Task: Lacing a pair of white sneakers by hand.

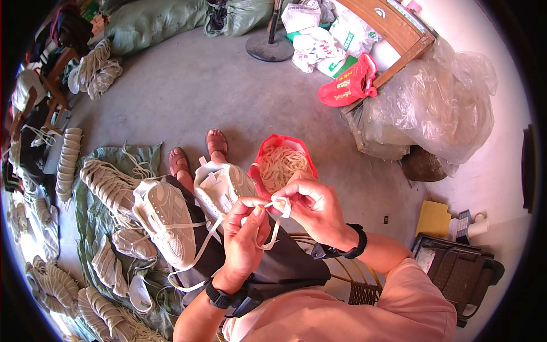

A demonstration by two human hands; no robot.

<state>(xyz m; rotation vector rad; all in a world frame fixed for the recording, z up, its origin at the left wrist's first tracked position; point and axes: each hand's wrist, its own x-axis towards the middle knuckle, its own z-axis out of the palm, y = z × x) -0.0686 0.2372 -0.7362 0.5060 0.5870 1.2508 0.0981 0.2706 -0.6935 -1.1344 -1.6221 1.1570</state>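
Observation:
Over my lap, both hands are closed on a white shoelace [282, 206]. My left hand [244, 232] pinches one part between thumb and fingertips, and my right hand [315, 206] grips a looped, bunched part close beside it. A loose stretch of lace hangs below the fingers. Two white sneakers rest on my dark trousers. The left sneaker [165, 225] has a lace across its front that trails down toward my left wrist. Nearer my hands lies the right sneaker [223, 185], its upper open and partly hidden by my left hand.
Just beyond my hands stands a red container [310, 158] heaped with pale laces [280, 166]. Stacked pale shoe parts [108, 185] lie on a green sheet [91, 228] at left. A plastic-wrapped bundle [439, 108], a red bag [346, 82] and a dark case [456, 271] are at right.

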